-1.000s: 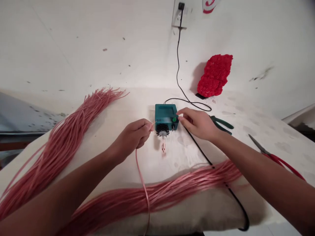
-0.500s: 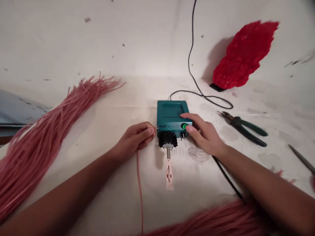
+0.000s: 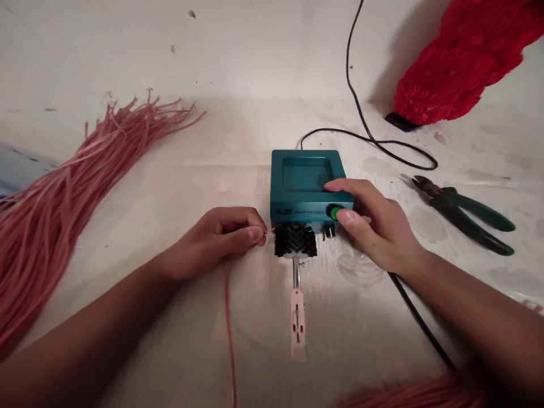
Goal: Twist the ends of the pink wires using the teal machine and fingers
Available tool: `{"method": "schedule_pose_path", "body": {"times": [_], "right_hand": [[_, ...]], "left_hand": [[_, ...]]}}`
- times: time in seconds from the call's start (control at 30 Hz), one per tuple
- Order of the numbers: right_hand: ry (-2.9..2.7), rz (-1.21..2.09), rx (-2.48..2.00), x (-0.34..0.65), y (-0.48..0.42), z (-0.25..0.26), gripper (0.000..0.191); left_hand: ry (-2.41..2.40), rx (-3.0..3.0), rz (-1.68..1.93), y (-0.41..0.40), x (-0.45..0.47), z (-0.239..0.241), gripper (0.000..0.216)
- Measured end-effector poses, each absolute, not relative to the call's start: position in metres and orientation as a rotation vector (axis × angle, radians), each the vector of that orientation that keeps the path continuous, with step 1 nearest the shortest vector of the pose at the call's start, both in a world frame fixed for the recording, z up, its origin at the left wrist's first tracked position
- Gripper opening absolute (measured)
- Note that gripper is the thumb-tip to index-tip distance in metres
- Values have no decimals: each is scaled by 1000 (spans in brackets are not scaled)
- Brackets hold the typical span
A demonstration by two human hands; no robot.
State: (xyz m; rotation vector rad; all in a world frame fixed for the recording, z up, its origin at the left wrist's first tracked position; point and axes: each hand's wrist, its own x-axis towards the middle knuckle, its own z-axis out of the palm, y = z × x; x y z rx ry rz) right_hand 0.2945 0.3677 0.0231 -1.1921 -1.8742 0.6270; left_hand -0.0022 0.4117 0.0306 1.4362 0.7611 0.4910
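Observation:
A small teal box machine [image 3: 304, 181] sits in the middle of the white table [image 3: 178, 170], with a black finned wheel [image 3: 295, 240] on its front and a pink-tipped metal piece [image 3: 298, 317] sticking out toward me. My left hand [image 3: 215, 238] pinches the end of a single pink wire [image 3: 228, 328] and holds its bare tip right beside the black wheel. My right hand [image 3: 378, 224] rests on the machine's right front corner, thumb and forefinger round the lit green button [image 3: 335, 212].
A thick bundle of pink wires [image 3: 55, 204] lies at the left, more pink wires [image 3: 425, 394] along the near edge. Green-handled pliers [image 3: 463, 212] lie at the right. A red fluffy object [image 3: 463, 56] stands at the back right. A black power cord [image 3: 369, 139] runs behind the machine.
The view has moved closer and lower over the machine. My left hand has brought the wire tip up against the black wheel. My right hand stays on the green button.

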Motion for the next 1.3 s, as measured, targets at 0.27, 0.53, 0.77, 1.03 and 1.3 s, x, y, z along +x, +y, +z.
{"method": "schedule_pose_path", "body": {"times": [0.27, 0.53, 0.77, 1.03, 1.3], "right_hand": [[-1878, 599, -1245, 293, 368, 25, 31], [-1838, 635, -1250, 295, 368, 22, 33], [-1801, 699, -1240, 295, 368, 21, 35], [-1790, 697, -1246, 294, 367, 20, 35], [-1782, 701, -1259, 295, 367, 19, 36]], "left_hand": [[755, 1611, 444, 412, 1, 36, 31], [831, 1761, 518, 409, 1, 42, 27], [998, 1993, 485, 403, 12, 42, 24], [943, 1952, 535, 399, 11, 39, 28], [797, 1927, 604, 400, 11, 37, 27]]}}
